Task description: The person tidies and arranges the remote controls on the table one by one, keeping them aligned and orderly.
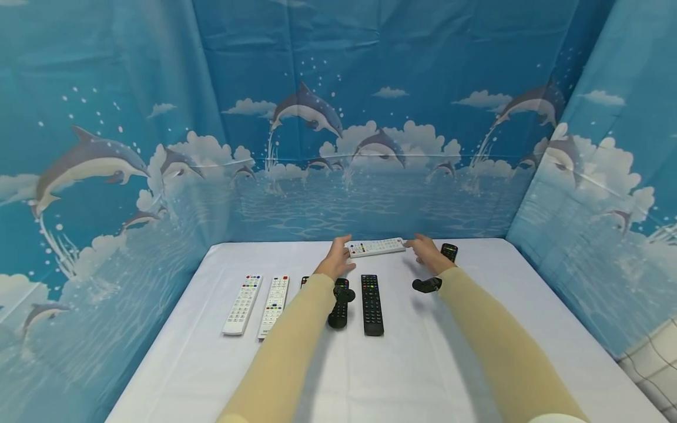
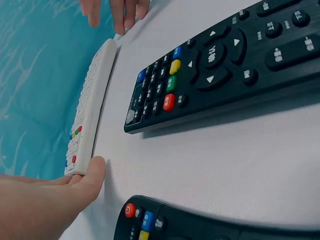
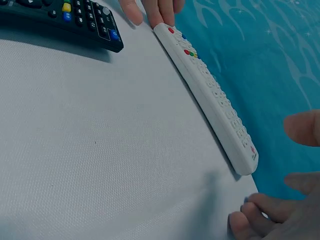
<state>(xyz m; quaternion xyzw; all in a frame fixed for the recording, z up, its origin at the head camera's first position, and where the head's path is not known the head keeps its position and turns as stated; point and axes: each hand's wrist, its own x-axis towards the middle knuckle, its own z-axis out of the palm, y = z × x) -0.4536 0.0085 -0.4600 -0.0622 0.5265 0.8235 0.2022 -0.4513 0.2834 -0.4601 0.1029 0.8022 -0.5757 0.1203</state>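
Observation:
A white remote control (image 1: 376, 247) with colored buttons lies sideways along the table's far edge, buttons up. At its left end is my left hand (image 1: 334, 259), thumb and fingers spread. In the left wrist view, the fingertips of that hand (image 2: 55, 200) touch the end of the white remote (image 2: 92, 100). The right wrist view shows the left thumb apart from the remote's end. My right hand (image 1: 427, 254) hovers by the other end with loosely bent fingers. A gap separates this hand (image 3: 270, 215) from the white remote (image 3: 210, 100) in the right wrist view.
Two white remotes (image 1: 243, 305) lie side by side on the left of the white table (image 1: 402, 376). A black remote (image 1: 372, 305) lies mid-table; two more are partly hidden by my left arm. Another black remote (image 1: 449, 252) lies beyond my right wrist. A dolphin-print curtain (image 1: 359, 200) stands behind.

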